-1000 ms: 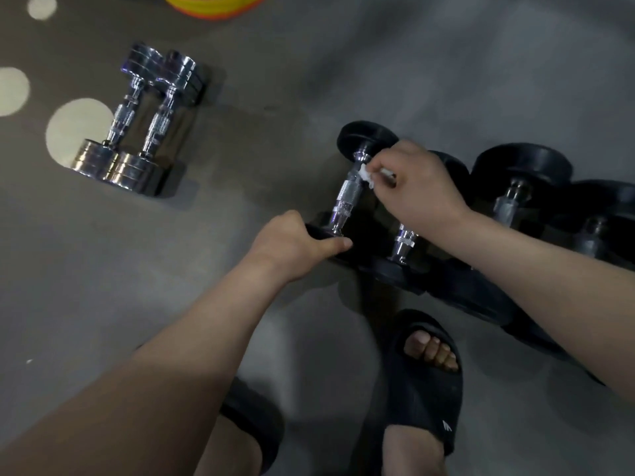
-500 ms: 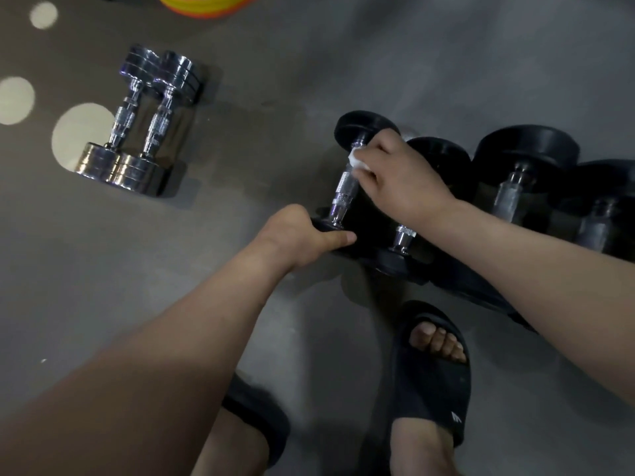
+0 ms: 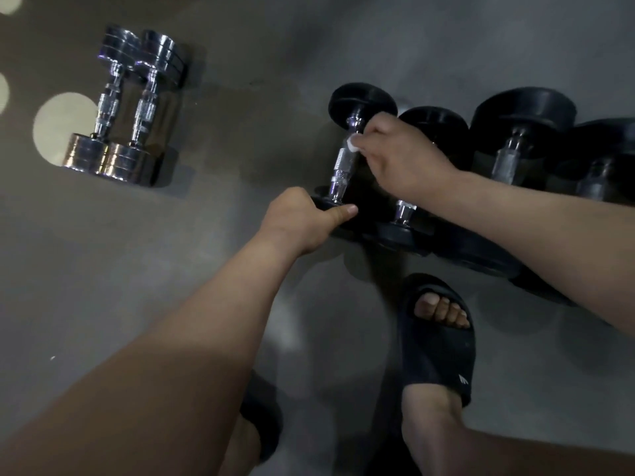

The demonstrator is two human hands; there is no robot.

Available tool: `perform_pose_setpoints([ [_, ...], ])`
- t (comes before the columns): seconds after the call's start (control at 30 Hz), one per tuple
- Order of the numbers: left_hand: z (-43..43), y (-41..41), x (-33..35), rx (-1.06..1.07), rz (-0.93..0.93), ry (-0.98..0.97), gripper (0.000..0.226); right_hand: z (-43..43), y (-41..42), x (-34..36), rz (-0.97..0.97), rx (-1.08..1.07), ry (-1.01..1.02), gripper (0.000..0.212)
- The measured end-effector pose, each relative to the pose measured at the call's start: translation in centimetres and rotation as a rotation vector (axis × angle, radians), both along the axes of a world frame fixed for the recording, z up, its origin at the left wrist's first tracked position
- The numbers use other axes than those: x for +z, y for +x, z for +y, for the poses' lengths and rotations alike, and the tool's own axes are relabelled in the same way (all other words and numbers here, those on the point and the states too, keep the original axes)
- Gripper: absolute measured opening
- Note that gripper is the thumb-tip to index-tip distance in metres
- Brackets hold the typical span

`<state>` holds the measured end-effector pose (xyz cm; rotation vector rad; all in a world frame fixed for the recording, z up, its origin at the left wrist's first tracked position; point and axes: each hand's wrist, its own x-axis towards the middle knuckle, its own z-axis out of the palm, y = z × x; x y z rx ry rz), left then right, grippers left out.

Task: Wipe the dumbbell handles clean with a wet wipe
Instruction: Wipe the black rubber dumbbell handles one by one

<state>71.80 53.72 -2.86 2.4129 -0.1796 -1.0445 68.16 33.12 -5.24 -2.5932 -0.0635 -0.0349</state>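
since a second ago the right hand (image 3: pixel 402 156) has slid the wet wipe (image 3: pixel 352 145) a little way up the handle (image 3: pixel 339 170), toward the far head, while the left hand (image 3: pixel 299 221) has stayed on the near head; the right hand's fingers are curled and pinch the small white wipe against the upper part of the chrome handle, right of centre in the frame; the left hand grips the near rim of the same black dumbbell (image 3: pixel 360 101), fingers curled over the edge and thumb stretched along it; this dumbbell is the leftmost of a row of black dumbbells lying side by side on the grey floor (image 3: pixel 240 46), with the second (image 3: pixel 433 123) touching it, a larger third (image 3: pixel 519 115) beside that, and a fourth (image 3: pixel 604 156) at the right edge, partly hidden by the right forearm; in the upper left, well apart from the row, two chrome dumbbells (image 3: pixel 127 108) lie touching each other, next to a pale round spot (image 3: pixel 58 121) on the floor; along the bottom, two feet in black slides show, the right one (image 3: pixel 436 352) near the row and the left one (image 3: pixel 264 417) partly behind the left forearm.
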Motion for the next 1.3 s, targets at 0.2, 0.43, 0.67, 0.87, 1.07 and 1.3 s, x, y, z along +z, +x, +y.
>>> perform_pose_setpoints([
  [0.2,0.0,-0.8,-0.3,0.065,-0.051,0.002,0.066,-1.4,0.9,0.7,-0.017,0.092,-0.08,0.025],
  [0.43,0.0,-0.4,-0.2,0.043,-0.045,0.0,0.065,0.6,-0.7,0.3,-0.03,0.244,-0.071,0.024],
  [0.67,0.0,-0.5,0.2,0.061,-0.01,-0.015,0.085,0.7,0.0,0.0,-0.068,0.122,-0.061,0.024],
  [0.87,0.0,-0.6,0.2,0.085,-0.003,-0.025,0.087,-0.2,0.3,0.5,-0.053,0.226,-0.093,0.034],
  [1.07,-0.1,-0.7,0.7,0.084,0.009,-0.026,0.084,1.0,-1.1,0.3,-0.067,0.362,-0.091,0.038],
  [1.3,0.5,-0.4,0.6,0.097,0.062,-0.079,0.076,0.7,-0.3,0.3,-0.061,0.219,-0.11,0.043],
])
